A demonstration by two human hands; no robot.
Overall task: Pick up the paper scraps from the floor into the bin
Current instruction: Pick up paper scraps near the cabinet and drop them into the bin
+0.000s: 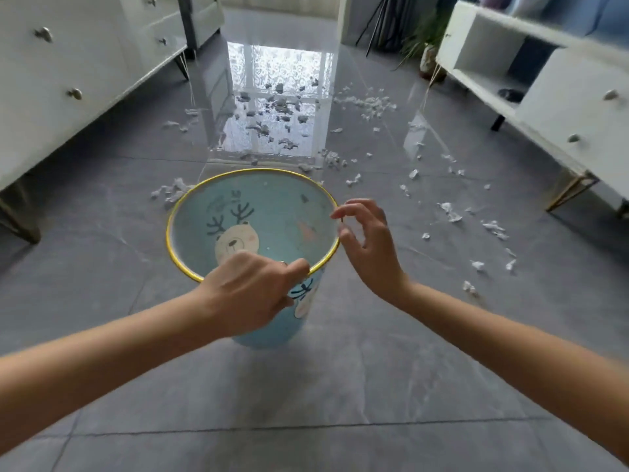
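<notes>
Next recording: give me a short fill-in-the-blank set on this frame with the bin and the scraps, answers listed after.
1. The left hand grips the bin by its ___ rim, while the right hand is beside that rim with fingers loosely curled.
2. The paper scraps lie scattered on the grey ___.
3. The bear printed inside the bin has dark ___ on its head.

Missing words: yellow; floor; antlers.
</notes>
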